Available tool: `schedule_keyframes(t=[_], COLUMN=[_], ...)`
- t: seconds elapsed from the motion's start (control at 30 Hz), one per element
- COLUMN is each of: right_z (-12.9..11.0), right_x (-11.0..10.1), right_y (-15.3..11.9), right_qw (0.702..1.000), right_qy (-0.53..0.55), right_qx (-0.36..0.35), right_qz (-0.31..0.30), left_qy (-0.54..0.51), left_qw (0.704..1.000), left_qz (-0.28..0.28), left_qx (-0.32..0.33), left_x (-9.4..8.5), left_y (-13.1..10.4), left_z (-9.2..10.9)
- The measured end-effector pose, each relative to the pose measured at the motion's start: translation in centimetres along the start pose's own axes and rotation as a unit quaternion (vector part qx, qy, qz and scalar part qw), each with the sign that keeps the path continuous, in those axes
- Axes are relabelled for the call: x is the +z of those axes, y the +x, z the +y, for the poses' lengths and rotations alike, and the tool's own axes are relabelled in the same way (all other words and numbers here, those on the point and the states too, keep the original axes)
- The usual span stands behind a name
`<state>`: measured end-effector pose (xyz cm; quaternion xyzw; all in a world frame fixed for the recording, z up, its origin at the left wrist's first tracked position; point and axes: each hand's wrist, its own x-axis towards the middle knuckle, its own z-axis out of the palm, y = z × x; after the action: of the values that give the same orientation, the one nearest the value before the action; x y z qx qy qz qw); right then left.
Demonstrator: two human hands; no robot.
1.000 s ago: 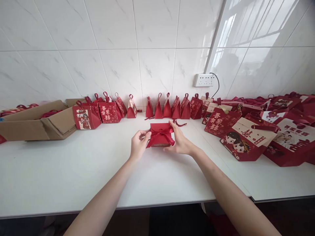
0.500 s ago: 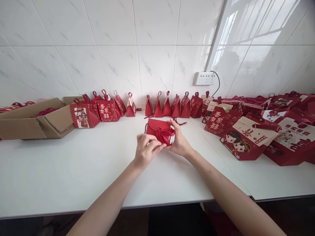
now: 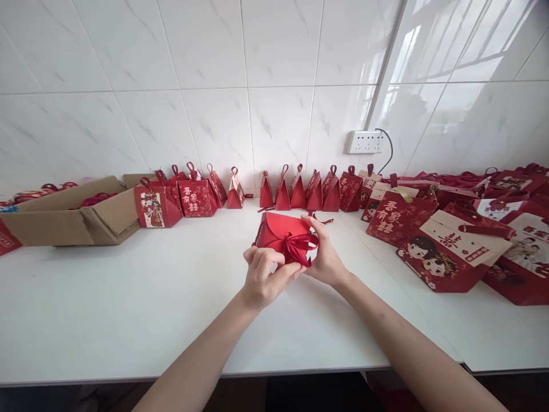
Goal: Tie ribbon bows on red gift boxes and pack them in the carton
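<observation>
Above the middle of the white table, a small red box [image 3: 277, 226] with a rounded flap is held between both hands. A dark red ribbon bow [image 3: 298, 247] lies across its front. My left hand [image 3: 266, 277] is closed at the box's lower left front, its fingers curled and its thumb reaching toward the bottom of the bow. My right hand [image 3: 326, 257] grips the box's right side, with a fingertip at the top corner and the thumb low near the bow. The underside and back of the box are hidden.
Small red gift boxes [image 3: 283, 191] line the tiled wall [image 3: 214, 131]. An open cardboard box [image 3: 71, 226] stands on the table [image 3: 128, 309] at left. Larger red printed bags [image 3: 454, 252] crowd the right side. A dark red strap [image 3: 323, 220] lies behind the right hand.
The view has shifted, so the scene sits slightly farther right and lower. The held box is turned a little, showing more of its left side. Both hands still hold it.
</observation>
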<state>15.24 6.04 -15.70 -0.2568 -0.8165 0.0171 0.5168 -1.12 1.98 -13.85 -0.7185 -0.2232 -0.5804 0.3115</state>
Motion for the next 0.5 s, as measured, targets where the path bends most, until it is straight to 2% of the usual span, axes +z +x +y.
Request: schedule_keyframes(t=[0.5], right_z=[-0.25], right_x=[-0.11], right_y=[0.14], right_qw=[1.000], right_qy=[0.010], right_qx=[-0.007], right_qz=[-0.001], left_qy=[-0.005], left_qw=[1.000], left_qz=[-0.009], left_qx=[0.009], left_x=[-0.09], left_y=[-0.17], left_z=[-0.13])
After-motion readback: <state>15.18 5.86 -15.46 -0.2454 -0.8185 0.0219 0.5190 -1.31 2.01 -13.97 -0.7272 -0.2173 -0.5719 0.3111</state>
